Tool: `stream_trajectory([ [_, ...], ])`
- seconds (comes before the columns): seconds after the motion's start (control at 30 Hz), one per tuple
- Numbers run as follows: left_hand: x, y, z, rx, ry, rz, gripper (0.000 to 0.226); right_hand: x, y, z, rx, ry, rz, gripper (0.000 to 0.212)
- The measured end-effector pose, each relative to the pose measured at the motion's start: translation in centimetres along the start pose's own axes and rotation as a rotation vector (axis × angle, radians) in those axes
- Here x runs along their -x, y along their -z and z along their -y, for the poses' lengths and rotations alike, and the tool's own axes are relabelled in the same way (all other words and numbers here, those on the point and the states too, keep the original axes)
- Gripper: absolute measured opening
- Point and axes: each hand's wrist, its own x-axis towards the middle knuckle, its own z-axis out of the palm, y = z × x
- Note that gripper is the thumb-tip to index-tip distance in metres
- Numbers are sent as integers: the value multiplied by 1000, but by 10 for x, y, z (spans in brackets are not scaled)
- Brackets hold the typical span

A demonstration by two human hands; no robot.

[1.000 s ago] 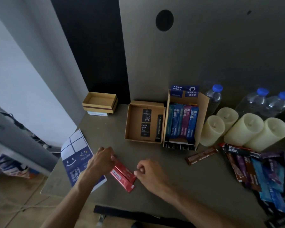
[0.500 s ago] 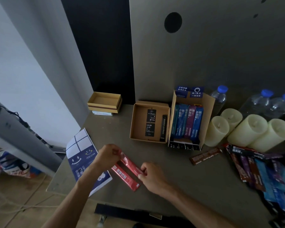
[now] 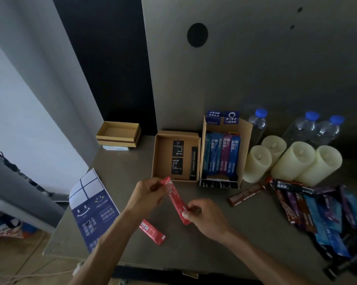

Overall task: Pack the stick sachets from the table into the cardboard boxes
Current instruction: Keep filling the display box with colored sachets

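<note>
A red stick sachet (image 3: 176,200) is lifted off the table, held at both ends. My left hand (image 3: 146,195) pinches its upper end and my right hand (image 3: 206,215) pinches its lower end. A second red sachet (image 3: 153,233) lies on the table below my left forearm. Behind them stand two open cardboard boxes: the left box (image 3: 163,157) holds black labels and one dark stick, the right box (image 3: 244,145) holds several blue and purple sachets upright. A brown sachet (image 3: 246,194) lies alone, and a pile of sachets (image 3: 317,208) spreads at the right.
Several cream candles (image 3: 293,161) and water bottles (image 3: 309,126) stand at the back right. A small empty box (image 3: 119,133) sits at the back left on a thin book. A blue and white leaflet (image 3: 91,206) lies near the table's left edge.
Both hands have raised one red sachet off the table toward the left box. The other red sachet stays on the table. The camera has shifted, so the scene sits higher.
</note>
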Motion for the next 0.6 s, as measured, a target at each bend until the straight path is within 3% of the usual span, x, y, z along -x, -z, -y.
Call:
stream_trajectory([
  [0.17,-5,-21,-18,2,-67,-19,7,9,13,-9,-4,6,3,3],
  [0.33,-1,-54,-20,-203,-139,140,10,14,32,-19,-117,21,-109,10],
  [0.6,-20,-102,-48,-237,-229,41,11,26,63,-39,-152,-7,-242,19],
])
